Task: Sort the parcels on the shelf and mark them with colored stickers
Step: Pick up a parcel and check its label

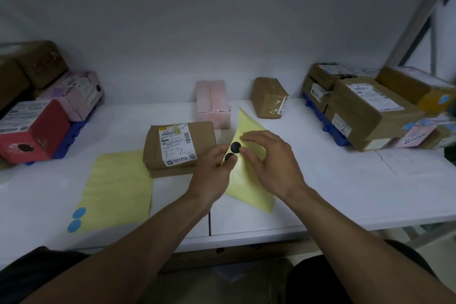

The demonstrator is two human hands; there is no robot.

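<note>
The black sticker (235, 147) sits on the yellow sheet (249, 180), which the left hand (212, 173) pinches while the right hand (271, 158) has its bent fingertips at the sticker's edge; I cannot tell whether it has hold yet. Just beside them on the shelf (320, 180), the brown parcel (177, 148) shows no sticker, nor do the pink parcel (213, 103) and the small brown box (269, 97) behind. The left pile (37, 116) and right pile (370, 106) look sorted and marked, so roughly three parcels seem left.
</note>
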